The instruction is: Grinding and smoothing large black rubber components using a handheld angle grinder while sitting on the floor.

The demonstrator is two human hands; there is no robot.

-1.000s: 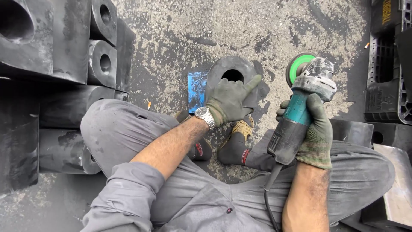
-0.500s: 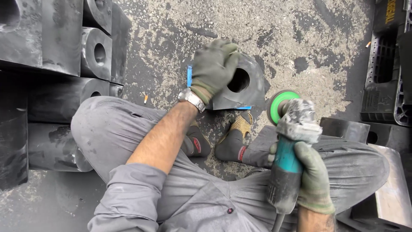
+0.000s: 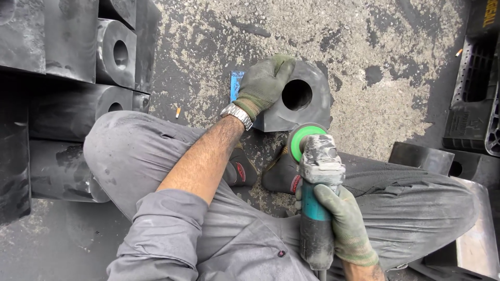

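Head view, read from 9 o'clock to 3 o'clock. At 9 to 10 o'clock I see stacked black blocks (image 3: 112, 54), several with round bores, resting against the stained concrete floor (image 3: 396, 62). Just right of the stack a small orange stub (image 3: 177, 112) lies on the floor.

At 12 o'clock the gloved left hand (image 3: 260, 83) lies flat over the upper left edge of a black bored block (image 3: 307, 99), fingers curled round its rim and closed on it; a wristwatch (image 3: 237, 115) sits at the cuff. A blue sheet (image 3: 237, 84) shows from under the block at its 9 o'clock side. Compared with a second ago, I note that this block has been turned and pulled nearer my feet, and the left hand has moved from its near face to its top edge.

At 5 o'clock the gloved right hand (image 3: 341, 221) is wrapped tightly about the teal body of an angle grinder (image 3: 317, 182). Its green disc (image 3: 302, 139) now sits just beside the block's lower edge at 6 o'clock of the bore; earlier it was held up and well apart at 2 o'clock. Whether disc and block touch I cannot tell. I judge the work braced and the tool brought to the face.

At 3 o'clock stand a black plastic crate (image 3: 476, 93) and further dark blocks (image 3: 422, 156).
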